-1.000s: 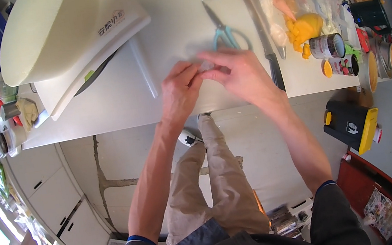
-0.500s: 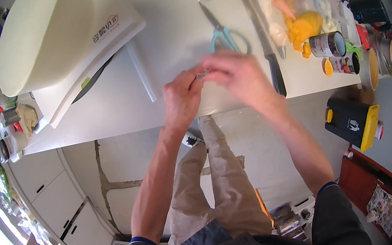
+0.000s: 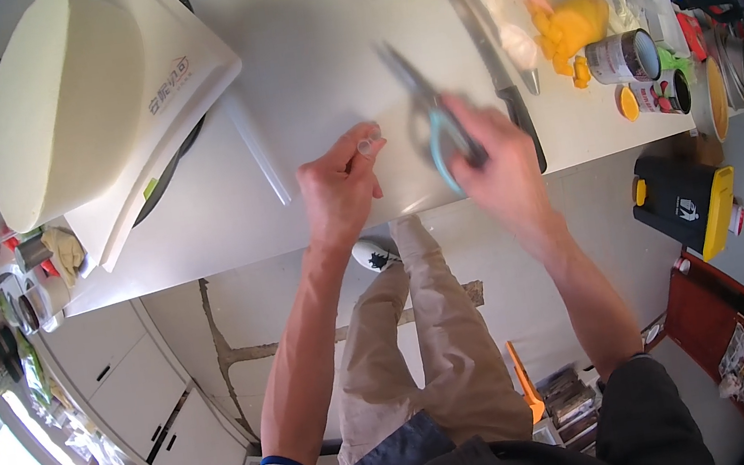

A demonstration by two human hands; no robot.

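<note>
My left hand (image 3: 333, 190) is closed round a short clear plastic tube (image 3: 368, 146), whose round end shows between thumb and forefinger; the rest of it is hidden in the fist. Just right of it, above the table, my right hand (image 3: 507, 164) grips a pair of scissors (image 3: 416, 82) by the light blue and dark handles. The blades point away from me and to the left, blurred by motion. A longer clear tube (image 3: 258, 153) lies on the white table (image 3: 300, 62), left of my left hand.
A long knife (image 3: 525, 127) lies just beyond my right hand. At the left, a large cream-white block (image 3: 65, 114) stands on a white board (image 3: 181, 88). Piping bags, yellow dough-like lumps (image 3: 578, 21) and cans (image 3: 621, 58) crowd the right side. The table's front edge runs below my hands.
My right hand has left the tube at my left hand, moved right and picked the scissors up from the table. The left hand still holds the tube. The whole view has shifted slightly.
</note>
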